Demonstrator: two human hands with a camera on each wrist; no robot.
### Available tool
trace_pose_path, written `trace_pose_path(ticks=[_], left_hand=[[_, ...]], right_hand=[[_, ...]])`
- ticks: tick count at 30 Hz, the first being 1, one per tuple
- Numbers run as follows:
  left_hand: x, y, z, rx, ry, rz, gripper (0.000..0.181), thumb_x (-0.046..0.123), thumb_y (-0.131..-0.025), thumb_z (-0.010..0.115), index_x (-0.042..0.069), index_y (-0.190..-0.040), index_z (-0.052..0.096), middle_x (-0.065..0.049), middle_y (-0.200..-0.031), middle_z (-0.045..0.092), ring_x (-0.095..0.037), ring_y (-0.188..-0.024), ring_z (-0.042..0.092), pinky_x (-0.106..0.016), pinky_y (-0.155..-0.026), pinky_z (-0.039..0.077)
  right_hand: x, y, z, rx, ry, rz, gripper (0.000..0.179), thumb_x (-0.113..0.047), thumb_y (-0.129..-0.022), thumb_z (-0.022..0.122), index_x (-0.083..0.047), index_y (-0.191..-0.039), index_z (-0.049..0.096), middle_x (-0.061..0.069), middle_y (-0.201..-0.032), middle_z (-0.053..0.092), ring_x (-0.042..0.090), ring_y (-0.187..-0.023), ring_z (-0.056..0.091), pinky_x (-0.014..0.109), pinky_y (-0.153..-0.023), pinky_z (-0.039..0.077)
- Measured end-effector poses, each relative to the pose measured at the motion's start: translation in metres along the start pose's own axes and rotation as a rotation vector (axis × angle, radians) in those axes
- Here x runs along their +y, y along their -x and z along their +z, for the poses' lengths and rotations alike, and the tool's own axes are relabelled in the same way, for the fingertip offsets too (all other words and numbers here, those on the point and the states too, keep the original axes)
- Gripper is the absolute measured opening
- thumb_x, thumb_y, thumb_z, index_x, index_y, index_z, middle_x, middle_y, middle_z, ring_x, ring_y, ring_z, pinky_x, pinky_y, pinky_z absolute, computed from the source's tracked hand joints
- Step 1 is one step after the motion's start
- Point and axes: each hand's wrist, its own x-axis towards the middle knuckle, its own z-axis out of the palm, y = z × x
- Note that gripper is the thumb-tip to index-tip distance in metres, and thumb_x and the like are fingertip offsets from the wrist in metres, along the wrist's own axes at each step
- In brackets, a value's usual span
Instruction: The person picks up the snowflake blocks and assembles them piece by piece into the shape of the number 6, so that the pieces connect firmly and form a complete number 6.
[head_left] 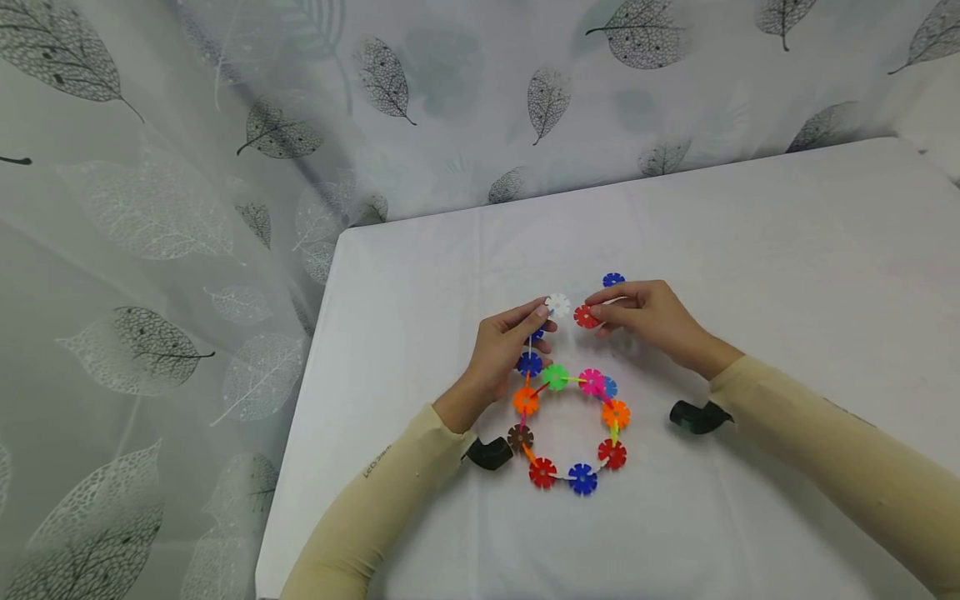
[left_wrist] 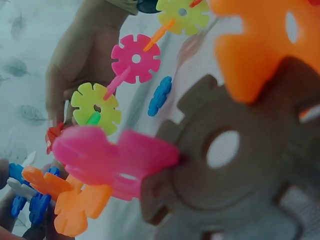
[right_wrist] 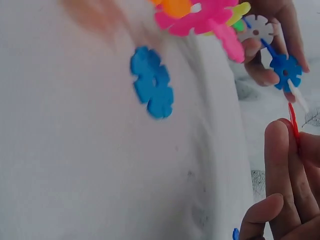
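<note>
My left hand (head_left: 495,354) pinches the free end of a chain of interlocking snowflake discs, near a white disc (head_left: 557,305) and a blue disc (right_wrist: 285,71). Below that hand the chain runs into a closed ring with a green disc (head_left: 555,377), a brown disc (head_left: 521,437) and several in other colours. Between thumb and fingers, my right hand (head_left: 652,321) holds a single red disc (head_left: 586,316). In the right wrist view it stands edge-on, a small gap from the chain's white disc (right_wrist: 298,96). The brown disc (left_wrist: 220,150) fills much of the left wrist view.
A loose dark blue disc (head_left: 613,279) lies behind my right hand. One lighter blue disc (head_left: 611,387) lies on the white table (head_left: 787,250) beside the ring's pink disc. A leaf-patterned curtain (head_left: 450,83) hangs at the back and left.
</note>
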Motion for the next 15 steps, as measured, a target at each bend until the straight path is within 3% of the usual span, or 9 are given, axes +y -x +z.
trace_pose_path(ticks=[5,15], left_hand=[[-0.0004,0.0001,-0.0002,0.004,-0.007,0.000,0.033,0.033,-0.100,0.066,0.021,-0.130,0.072,-0.009,-0.103,0.073,-0.019,-0.075,0.068,-0.028,-0.073,0.059],[-0.0008,0.0003,-0.0013,-0.009,-0.008,0.003,0.035,0.033,-0.100,0.065,0.019,-0.132,0.070,-0.009,-0.104,0.073,-0.018,-0.074,0.068,-0.028,-0.072,0.059]], right_hand=[[-0.0047,-0.0007,0.0017,0.013,-0.096,0.076,0.047,-0.041,-0.098,0.068,-0.007,-0.129,0.067,0.009,-0.101,0.077,0.016,-0.092,0.073,0.036,-0.081,0.048],[-0.0058,-0.0024,0.0029,-0.037,-0.211,0.136,0.052,-0.041,-0.098,0.068,-0.004,-0.134,0.063,0.006,-0.098,0.077,0.015,-0.097,0.072,0.032,-0.084,0.049]])
